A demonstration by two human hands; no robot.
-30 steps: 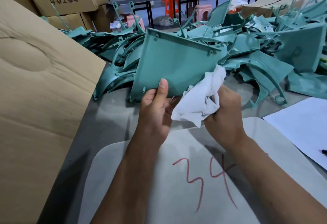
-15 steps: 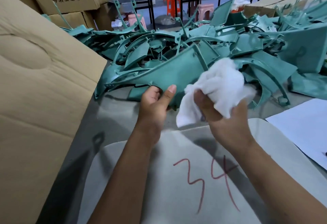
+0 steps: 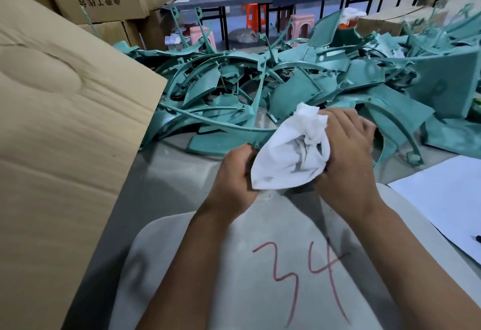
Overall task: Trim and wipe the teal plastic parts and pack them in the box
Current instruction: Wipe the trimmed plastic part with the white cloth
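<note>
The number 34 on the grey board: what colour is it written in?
Red, seen in the head view.

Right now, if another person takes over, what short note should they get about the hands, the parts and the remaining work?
Left hand: grips the near edge of a teal part.
Right hand: holds the white cloth bunched over that part.
Pile of teal parts: on the table behind the hands.
Cardboard box: at the left; its inside is not visible.
Done: cannot tell.
Left: finish wiping, pack the part, then work through the pile.
</note>
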